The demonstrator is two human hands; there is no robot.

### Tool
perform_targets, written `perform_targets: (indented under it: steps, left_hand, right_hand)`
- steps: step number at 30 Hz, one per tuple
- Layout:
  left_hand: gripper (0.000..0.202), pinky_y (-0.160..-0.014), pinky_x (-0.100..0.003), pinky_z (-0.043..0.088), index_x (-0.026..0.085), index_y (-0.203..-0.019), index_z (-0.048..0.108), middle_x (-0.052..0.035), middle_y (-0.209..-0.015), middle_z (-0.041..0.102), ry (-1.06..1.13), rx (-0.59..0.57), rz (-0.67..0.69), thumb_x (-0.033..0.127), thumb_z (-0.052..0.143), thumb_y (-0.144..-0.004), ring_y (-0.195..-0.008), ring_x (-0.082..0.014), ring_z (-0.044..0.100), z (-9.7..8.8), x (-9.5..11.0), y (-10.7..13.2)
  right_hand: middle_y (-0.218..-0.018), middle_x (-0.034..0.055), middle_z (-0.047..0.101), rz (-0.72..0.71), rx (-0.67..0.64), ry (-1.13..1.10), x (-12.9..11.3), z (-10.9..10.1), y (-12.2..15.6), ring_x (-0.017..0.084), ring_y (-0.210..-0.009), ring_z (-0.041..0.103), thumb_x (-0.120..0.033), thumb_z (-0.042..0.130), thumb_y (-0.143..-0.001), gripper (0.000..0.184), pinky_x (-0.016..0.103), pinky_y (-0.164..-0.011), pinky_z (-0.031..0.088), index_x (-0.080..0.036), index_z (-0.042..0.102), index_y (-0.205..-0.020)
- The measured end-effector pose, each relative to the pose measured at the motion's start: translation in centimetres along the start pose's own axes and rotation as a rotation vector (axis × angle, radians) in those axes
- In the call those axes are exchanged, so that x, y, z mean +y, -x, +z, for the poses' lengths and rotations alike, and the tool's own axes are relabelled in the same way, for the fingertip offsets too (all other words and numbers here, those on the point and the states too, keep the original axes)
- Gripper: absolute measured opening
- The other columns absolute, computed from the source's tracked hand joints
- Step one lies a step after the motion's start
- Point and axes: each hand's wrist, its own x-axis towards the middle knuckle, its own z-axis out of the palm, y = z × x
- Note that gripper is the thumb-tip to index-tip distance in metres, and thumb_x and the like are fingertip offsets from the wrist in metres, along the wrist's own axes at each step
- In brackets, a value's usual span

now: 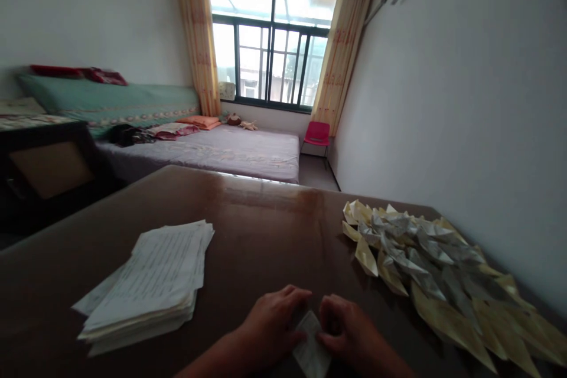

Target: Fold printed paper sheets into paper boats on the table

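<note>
White, folded paper [313, 354] in a pointed, diamond-like shape lies at the near edge of the scene, between the two hands, one corner pointing away toward the far side. The left hand [274, 322] is at its left, fingers bent and curving past the far corner, thumb against the left edge of the sheet. The right hand [348, 328] is at its right, fingers curled in toward the palm, thumb touching the right edge. Whether either hand truly pinches the sheet, I cannot tell, since the undersides are hidden.

Both hands are over a brown, shiny table [266, 230]. To the left lies a stack of paper [155, 277], its top sheet covered in lines of writing and its edges uneven, with one sheet jutting out on the left. To the right, a broad heap of paper boats [438, 271], some cream and some greyish white, runs from the middle of the table to the near right, many overlapping.

Beyond the table's far edge is a bed [248, 147] with a pale purple sheet, and right of it a pink chair [316, 134]. A window [270, 59] between yellow curtains [199, 41] fills the far wall.
</note>
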Motion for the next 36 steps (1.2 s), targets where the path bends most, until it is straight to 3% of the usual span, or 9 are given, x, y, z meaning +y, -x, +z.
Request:
perform_targets:
  steps: [5,8,14,19,22,24,29,33,36]
  left_hand:
    - [0.021,-0.067,-0.022,0.045,0.018,-0.097,0.067,0.0000,-0.083,0.067,0.325,0.095,-0.037,0.025,0.058,-0.079,-0.075,-0.0130,0.059,-0.7,-0.8,-1.0]
    - [0.027,-0.051,-0.020,0.041,0.013,-0.093,0.060,0.0012,-0.068,0.060,0.609,0.202,-0.118,0.038,0.054,-0.086,-0.058,-0.0100,0.054,-0.9,-1.6,-1.6]
    - [0.030,-0.060,-0.023,0.051,0.016,-0.093,0.049,-0.0016,-0.088,0.061,0.907,0.285,-0.146,0.041,0.061,-0.082,-0.075,-0.0133,0.063,-0.8,-2.0,-2.1]
    - [0.018,-0.074,-0.028,0.052,0.017,-0.092,0.053,-0.0012,-0.087,0.061,0.611,0.432,-0.026,0.033,0.058,-0.086,-0.081,-0.0136,0.060,-0.6,-2.9,-2.5]
    - [0.025,-0.084,-0.033,0.051,0.020,-0.106,0.056,-0.0044,-0.106,0.060,0.229,0.650,0.042,0.028,0.063,-0.082,-0.097,-0.0177,0.057,-1.0,-3.4,-2.5]
    - [0.031,-0.088,-0.035,0.049,0.023,-0.111,0.057,-0.0056,-0.113,0.058,-0.016,0.694,0.114,0.025,0.064,-0.081,-0.105,-0.0205,0.052,-1.3,-3.5,-2.3]
    - [0.019,-0.091,-0.035,0.047,0.024,-0.103,0.066,-0.0039,-0.105,0.064,-0.298,0.428,0.265,0.022,0.053,-0.089,-0.102,-0.0206,0.051,-1.5,-3.3,-2.1]
    - [0.020,-0.084,-0.031,0.049,0.026,-0.098,0.069,-0.0017,-0.098,0.067,-0.314,0.278,0.228,0.026,0.049,-0.093,-0.094,-0.0181,0.054,-1.5,-3.4,-2.0]
    - [0.024,-0.082,-0.030,0.048,0.027,-0.099,0.069,-0.0017,-0.096,0.067,-0.336,0.232,0.233,0.031,0.046,-0.095,-0.093,-0.0177,0.054,-1.6,-3.3,-1.9]
  right_hand:
    - [-0.076,-0.0022,0.060,-0.132,0.051,-0.428,-1.1,-0.2,-2.7,0.013,-0.072,0.057,-0.020,0.063,-0.069,0.016,0.022,-0.061,0.041,-0.020,0.056,-0.084]
    - [-0.084,0.0016,0.063,-0.087,0.243,-0.719,-1.4,-0.2,-5.0,0.016,-0.078,0.060,-0.038,0.069,-0.072,0.034,0.027,-0.069,0.048,-0.019,0.054,-0.097]
    - [-0.089,0.0046,0.068,-0.133,0.218,-0.755,-1.4,1.1,-5.8,0.018,-0.076,0.062,-0.047,0.069,-0.075,0.039,0.029,-0.068,0.050,-0.017,0.060,-0.099]
    - [-0.071,-0.0016,0.062,-0.218,0.378,-0.517,-0.9,0.9,-5.2,0.012,-0.061,0.054,-0.038,0.063,-0.082,0.020,0.023,-0.057,0.043,-0.018,0.063,-0.082]
    - [-0.083,0.0018,0.065,-0.364,0.578,-0.166,-0.7,0.4,-5.0,0.016,-0.079,0.057,-0.027,0.058,-0.085,0.010,0.028,-0.072,0.043,-0.020,0.065,-0.084]
    - [-0.091,0.0035,0.067,-0.439,0.618,0.090,-0.8,0.1,-4.9,0.018,-0.089,0.055,-0.022,0.056,-0.087,0.011,0.031,-0.081,0.039,-0.022,0.066,-0.089]
    - [-0.091,0.0028,0.067,-0.459,0.421,0.398,-1.0,-0.2,-4.8,0.019,-0.090,0.053,-0.024,0.057,-0.088,0.009,0.033,-0.078,0.032,-0.023,0.066,-0.090]
    - [-0.095,0.0010,0.067,-0.390,0.261,0.360,-0.5,-0.6,-4.5,0.018,-0.094,0.052,-0.022,0.062,-0.084,0.011,0.031,-0.076,0.032,-0.025,0.067,-0.093]
    - [-0.097,0.0010,0.066,-0.368,0.234,0.292,0.0,-0.9,-4.3,0.018,-0.095,0.052,-0.033,0.061,-0.086,0.012,0.031,-0.077,0.032,-0.027,0.069,-0.093]
